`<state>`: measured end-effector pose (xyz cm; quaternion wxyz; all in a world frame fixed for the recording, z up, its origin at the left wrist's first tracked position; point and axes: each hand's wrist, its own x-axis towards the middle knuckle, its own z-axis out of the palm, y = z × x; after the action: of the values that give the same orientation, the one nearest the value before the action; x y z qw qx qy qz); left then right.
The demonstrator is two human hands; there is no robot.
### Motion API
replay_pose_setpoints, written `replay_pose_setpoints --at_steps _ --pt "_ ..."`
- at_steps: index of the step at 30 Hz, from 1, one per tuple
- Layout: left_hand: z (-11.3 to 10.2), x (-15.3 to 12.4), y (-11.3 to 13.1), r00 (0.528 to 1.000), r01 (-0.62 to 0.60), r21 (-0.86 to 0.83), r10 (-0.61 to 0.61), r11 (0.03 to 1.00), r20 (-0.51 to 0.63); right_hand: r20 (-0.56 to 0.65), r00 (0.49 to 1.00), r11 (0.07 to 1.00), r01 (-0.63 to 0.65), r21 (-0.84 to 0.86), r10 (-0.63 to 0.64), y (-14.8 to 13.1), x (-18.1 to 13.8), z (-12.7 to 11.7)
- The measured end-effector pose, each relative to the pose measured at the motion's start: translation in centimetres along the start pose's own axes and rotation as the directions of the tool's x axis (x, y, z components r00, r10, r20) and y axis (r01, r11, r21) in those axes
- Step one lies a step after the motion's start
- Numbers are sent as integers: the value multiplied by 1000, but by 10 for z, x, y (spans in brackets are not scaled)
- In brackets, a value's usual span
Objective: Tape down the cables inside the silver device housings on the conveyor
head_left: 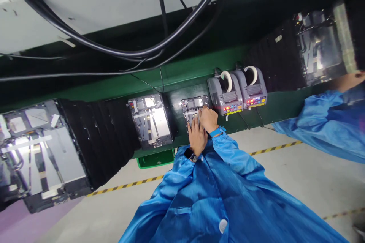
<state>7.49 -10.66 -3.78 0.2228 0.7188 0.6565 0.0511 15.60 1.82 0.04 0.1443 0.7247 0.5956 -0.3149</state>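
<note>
An opened tablet-like device (186,105) with its inner parts showing lies on the green bench in front of me. A pale strip crosses its upper part. My left hand (196,134), with a watch on the wrist, rests flat on the device's lower part with fingers stretched out. Just right of it, my right hand (208,119), with a blue wrist strap, is closed over the device's right side. Its fingertips are bent together in a pinch, and whatever they hold is too small to make out.
Two grey tape dispensers (226,95) (253,87) with white rolls stand to the right. Similar opened devices lie on the left (149,119) (45,152) and far right (321,47). Black cables (137,53) hang overhead. A co-worker's sleeve (322,121) reaches in at right; a green bin (155,159) sits below.
</note>
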Motion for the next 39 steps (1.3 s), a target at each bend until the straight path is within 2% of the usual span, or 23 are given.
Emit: replay_pose_setpoints --at_steps 4,9,11,19,22,24,26,27,29,30,31,33,35,37,39 --pt "4 -1 -1 1000 0 5 1 1000 -21 -5 999 999 -47 -6 47 1 0 -4" --pt "7 -2 -4 1000 -29 9 29 1000 -2 -2 999 999 33 33 -33 -19 3 6" --pt "5 -2 -5 999 -32 13 32 999 3 17 999 999 27 42 -28 -20 5 9" --pt "-14 -1 -7 1000 -22 -43 21 999 -22 -36 988 984 -144 108 148 19 -7 17" --pt "-20 3 -12 996 62 -73 -67 995 -61 -87 978 968 -171 184 189 32 -24 31" --pt "-21 6 -16 990 117 -63 -122 991 -74 -127 977 942 -123 313 170 50 -38 44" --pt "-22 9 -18 988 133 -47 -137 990 -70 -193 964 847 -57 529 185 79 -49 55" --pt "-21 11 -19 989 130 -43 -133 991 -67 -232 942 755 -34 655 243 97 -52 59" --pt "-20 13 -18 990 119 -41 -122 992 -66 -279 846 498 18 867 455 137 -49 58" --pt "-20 13 -18 991 114 -40 -116 993 -65 -265 789 362 59 930 554 156 -43 53" --pt "-20 14 -17 992 109 -36 -111 993 -64 -238 753 247 103 964 613 174 -36 47" --pt "-21 15 -15 993 104 -28 -105 994 -61 -178 755 78 166 983 631 199 -19 32" --pt "-22 16 -14 993 102 -21 -103 995 -62 -124 795 -44 186 982 593 210 -3 18" --pt "-24 16 -15 992 104 -15 -105 994 -71 -80 831 -134 182 974 550 211 8 11" --pt "-25 15 -16 991 102 -5 -102 995 -82 -61 846 -186 186 965 530 209 13 9"
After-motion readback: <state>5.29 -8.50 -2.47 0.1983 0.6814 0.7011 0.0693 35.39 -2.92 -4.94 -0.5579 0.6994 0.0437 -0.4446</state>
